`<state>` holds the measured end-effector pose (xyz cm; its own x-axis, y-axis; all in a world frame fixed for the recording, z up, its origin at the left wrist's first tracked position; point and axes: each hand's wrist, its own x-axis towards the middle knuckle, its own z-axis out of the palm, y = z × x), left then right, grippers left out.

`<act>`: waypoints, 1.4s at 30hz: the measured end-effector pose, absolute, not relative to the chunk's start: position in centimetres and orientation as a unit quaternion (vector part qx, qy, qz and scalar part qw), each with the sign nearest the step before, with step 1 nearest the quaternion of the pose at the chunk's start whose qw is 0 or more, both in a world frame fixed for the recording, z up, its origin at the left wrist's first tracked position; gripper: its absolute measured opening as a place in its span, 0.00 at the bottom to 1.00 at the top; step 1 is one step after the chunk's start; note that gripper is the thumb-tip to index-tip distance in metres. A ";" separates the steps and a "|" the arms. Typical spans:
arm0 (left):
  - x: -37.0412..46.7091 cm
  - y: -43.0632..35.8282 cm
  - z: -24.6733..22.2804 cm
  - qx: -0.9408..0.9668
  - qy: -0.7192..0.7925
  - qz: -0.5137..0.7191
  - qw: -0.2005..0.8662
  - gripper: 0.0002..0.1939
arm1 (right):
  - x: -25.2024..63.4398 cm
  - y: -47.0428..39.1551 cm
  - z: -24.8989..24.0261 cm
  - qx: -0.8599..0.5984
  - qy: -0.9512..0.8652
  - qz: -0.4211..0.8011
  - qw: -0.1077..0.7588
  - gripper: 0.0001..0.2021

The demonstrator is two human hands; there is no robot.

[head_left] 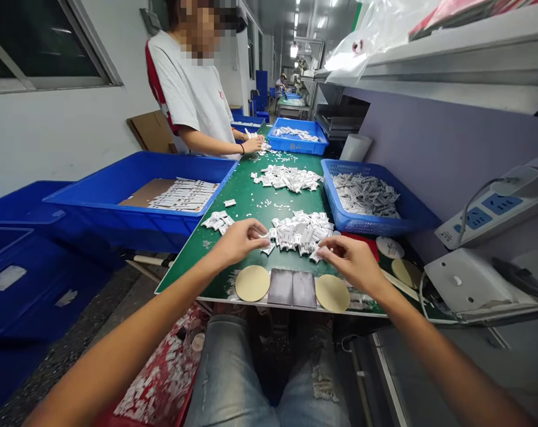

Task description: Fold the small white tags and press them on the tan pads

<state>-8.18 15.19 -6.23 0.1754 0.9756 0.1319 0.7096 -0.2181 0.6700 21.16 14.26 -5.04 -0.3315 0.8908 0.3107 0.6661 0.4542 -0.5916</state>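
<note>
A heap of small white plastic parts [298,231] lies on the green tabletop in front of me. At its left edge, my left hand [242,242] is closed in a pinch on a small white plastic part, mostly covered by the fingers. My right hand [352,261] pinches at the heap's right edge, with a bit of white showing at its fingertips; its exact shape is hidden. Between my hands and the near table edge lie two round tan sanding discs [252,283] and two dark rectangular pads [292,288]. A smaller group of white parts [218,222] lies beyond my left hand.
A blue basket [375,225] of white parts stands at the right, near a power strip [491,207]. A large blue bin [118,216] borders the table's left side. Farther back are another heap [289,178], a blue tray [298,145] and a co-worker [198,95] handling parts.
</note>
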 end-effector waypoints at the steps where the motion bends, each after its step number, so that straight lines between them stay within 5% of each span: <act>1: -7.5 16.3 -6.5 0.733 0.575 0.269 0.243 0.17 | 20.1 14.8 -4.9 -0.462 -0.812 0.194 0.300 0.11; 9: -7.4 17.6 -6.5 0.704 0.659 0.255 0.074 0.19 | 15.6 18.1 -7.9 -0.407 -0.860 -0.060 0.301 0.12; 14: -11.5 18.8 -6.1 0.633 0.750 0.190 0.028 0.14 | 13.2 19.3 -7.8 -0.398 -0.870 -0.076 0.280 0.14; 28: -14.2 10.6 -6.1 0.640 0.696 0.297 0.134 0.13 | -4.8 30.1 -7.4 -0.366 -0.913 0.119 0.136 0.18; 31: -14.5 8.9 -7.4 0.646 0.678 0.315 0.155 0.11 | -6.4 30.5 -7.9 -0.389 -0.887 0.196 0.154 0.12; 35: -14.1 8.5 -9.1 0.657 0.641 0.354 0.178 0.08 | -6.0 30.4 -7.4 -0.439 -0.811 0.320 0.216 0.17; 42: -14.9 9.6 -9.7 0.552 0.607 0.510 0.259 0.04 | 4.1 24.6 -4.4 -0.476 -0.601 0.540 0.349 0.11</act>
<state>-14.86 9.65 -9.66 -0.2567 0.9340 0.2484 0.4058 -0.1291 0.9048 4.09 24.60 -4.36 -0.3038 0.9481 -0.0942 0.1948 -0.0350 -0.9802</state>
